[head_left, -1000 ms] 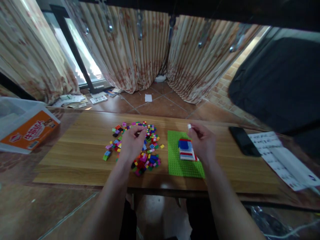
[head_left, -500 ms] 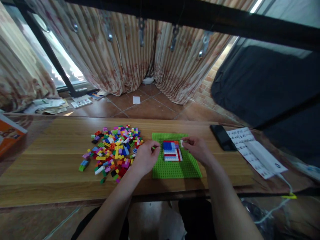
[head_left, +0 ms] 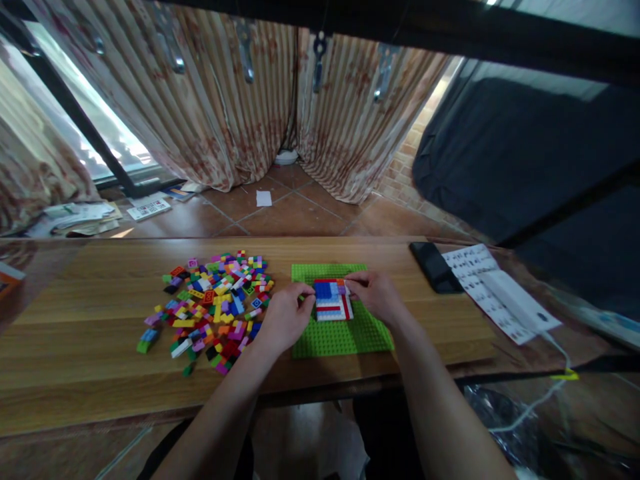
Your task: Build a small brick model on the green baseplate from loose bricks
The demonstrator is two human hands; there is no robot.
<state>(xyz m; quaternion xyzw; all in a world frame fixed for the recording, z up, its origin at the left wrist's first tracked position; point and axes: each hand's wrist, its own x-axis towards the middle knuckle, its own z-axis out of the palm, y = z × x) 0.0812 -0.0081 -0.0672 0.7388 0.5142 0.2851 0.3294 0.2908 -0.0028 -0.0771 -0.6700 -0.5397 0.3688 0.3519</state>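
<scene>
A green baseplate [head_left: 325, 341] lies on the wooden table, bearing a flat patch of bricks [head_left: 327, 313] in blue, white, red and a little orange and purple. My right hand [head_left: 376, 295] pinches a small white brick [head_left: 348, 289] at the patch's right edge, beside the orange and purple pieces. At the left edge of the patch is my left hand [head_left: 289, 313], its thumb and fingertips closed together. Whatever those fingers may hold is hidden. A pile of loose coloured bricks [head_left: 220, 310] spreads to the left of my left hand.
A black phone [head_left: 435, 267] lies right of the baseplate. Beyond it sits a printed instruction sheet [head_left: 500, 290] with a white cable [head_left: 555, 343] near its edge. Part of an orange box [head_left: 9, 279] shows at far left. A dark bar [head_left: 320, 20] crosses overhead.
My right hand has brought the white brick left, against the edge of the brick patch. My left hand has come closer to the patch's left side. The view has shifted slightly right.
</scene>
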